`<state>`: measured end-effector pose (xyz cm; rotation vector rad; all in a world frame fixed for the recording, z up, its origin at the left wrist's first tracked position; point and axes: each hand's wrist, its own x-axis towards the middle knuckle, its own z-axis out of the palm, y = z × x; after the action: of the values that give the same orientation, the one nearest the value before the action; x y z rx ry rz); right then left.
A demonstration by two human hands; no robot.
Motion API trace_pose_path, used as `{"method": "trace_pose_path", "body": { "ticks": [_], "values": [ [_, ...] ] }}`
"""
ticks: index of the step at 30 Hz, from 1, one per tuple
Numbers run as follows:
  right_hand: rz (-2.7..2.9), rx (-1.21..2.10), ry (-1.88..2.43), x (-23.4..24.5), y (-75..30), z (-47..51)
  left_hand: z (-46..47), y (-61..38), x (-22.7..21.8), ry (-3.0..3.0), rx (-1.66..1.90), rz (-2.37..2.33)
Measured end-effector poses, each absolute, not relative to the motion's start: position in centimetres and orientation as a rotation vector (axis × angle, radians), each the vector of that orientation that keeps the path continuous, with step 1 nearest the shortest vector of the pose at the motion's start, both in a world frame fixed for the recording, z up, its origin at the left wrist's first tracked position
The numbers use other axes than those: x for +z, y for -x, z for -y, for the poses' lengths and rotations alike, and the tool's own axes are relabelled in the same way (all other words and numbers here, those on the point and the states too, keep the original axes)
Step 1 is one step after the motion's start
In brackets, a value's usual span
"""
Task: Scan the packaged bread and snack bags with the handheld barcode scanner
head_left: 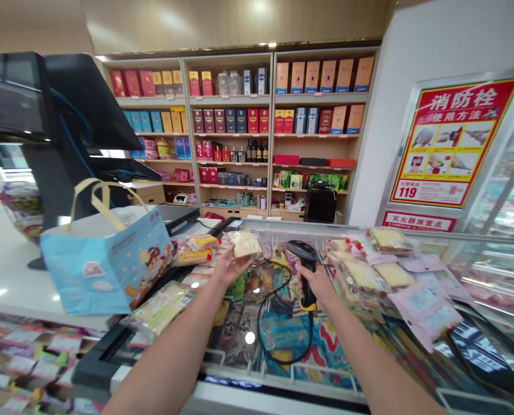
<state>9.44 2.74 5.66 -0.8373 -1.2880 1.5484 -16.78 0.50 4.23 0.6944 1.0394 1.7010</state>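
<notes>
My left hand (231,266) grips a plastic-wrapped sandwich (245,244), lifted above the glass top of the freezer. In my right hand (316,282) is a black barcode scanner (307,262), held by its handle with its head toward the sandwich. A black cable (260,328) loops down from the scanner across the glass. Wrapped bread packs (199,249) lie left of my left hand, and another clear-wrapped pack (159,308) lies nearer me. Right of the scanner is a pile of packaged sandwiches (363,276) with pale pink packets (427,308).
A blue paper bag (97,259) with cream handles stands on the white counter (6,259) at left, before a black monitor stand (62,167). Coloured ice-cream packs (283,334) show beneath the glass. Shelves of boxes (231,120) line the back wall; a red sign (456,141) hangs right.
</notes>
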Motion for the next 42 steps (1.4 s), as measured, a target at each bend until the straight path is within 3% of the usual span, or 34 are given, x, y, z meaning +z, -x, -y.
{"method": "trace_pose_path", "body": {
  "ticks": [9,15,25,38,42],
  "values": [
    [1.374,1.6,0.849,4.8,-8.9,-2.5,-2.7,14.7,2.5,-0.864,1.483,-1.562],
    [1.534,1.6,0.783,5.6,-9.9,-2.3,-2.3,15.9,3.4,-0.917,1.702,-1.251],
    [1.868,1.412,0.779,6.0,-10.7,-2.2,-2.3,18.9,4.4,-0.866,2.23,-1.5],
    [1.841,1.486,0.823,4.7,-10.0,-2.8,-1.4,15.7,3.4,-1.162,1.462,-1.431],
    [1.776,1.554,0.851,5.1,-10.0,-2.4,-2.0,16.0,2.9,-0.892,1.671,-1.484]
  ]
}}
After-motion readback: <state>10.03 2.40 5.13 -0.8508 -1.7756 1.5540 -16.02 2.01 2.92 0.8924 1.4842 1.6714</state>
